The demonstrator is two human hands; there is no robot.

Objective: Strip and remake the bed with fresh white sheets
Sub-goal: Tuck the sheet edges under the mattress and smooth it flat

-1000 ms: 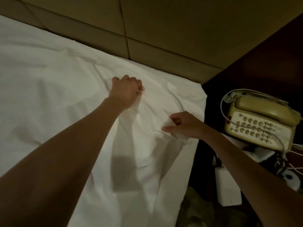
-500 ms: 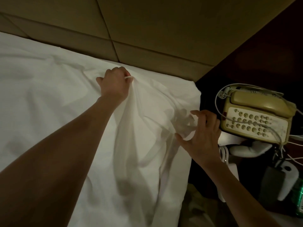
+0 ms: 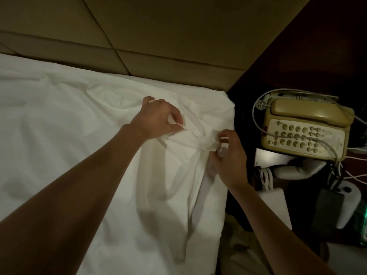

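A white sheet (image 3: 59, 124) covers the bed, creased and bunched near the top right corner of the mattress. My left hand (image 3: 156, 120) is over that corner with its fingers curled, pinching a raised fold of the sheet. My right hand (image 3: 228, 155) grips a gathered bunch of the same sheet at the mattress's right edge, fingers wrapped round the cloth. Folds of cloth run taut from both hands down toward me.
A padded headboard (image 3: 158, 36) stands behind the bed. A beige push-button telephone (image 3: 303, 128) with a coiled cord sits on a dark bedside table (image 3: 317, 56) to the right, with white cables, a white box (image 3: 275, 207) and a dark adapter (image 3: 327, 211) below it.
My left hand moved right and down toward the corner, still pinching the sheet. My right hand went from spread open beside the edge to gripping a bunch of sheet.
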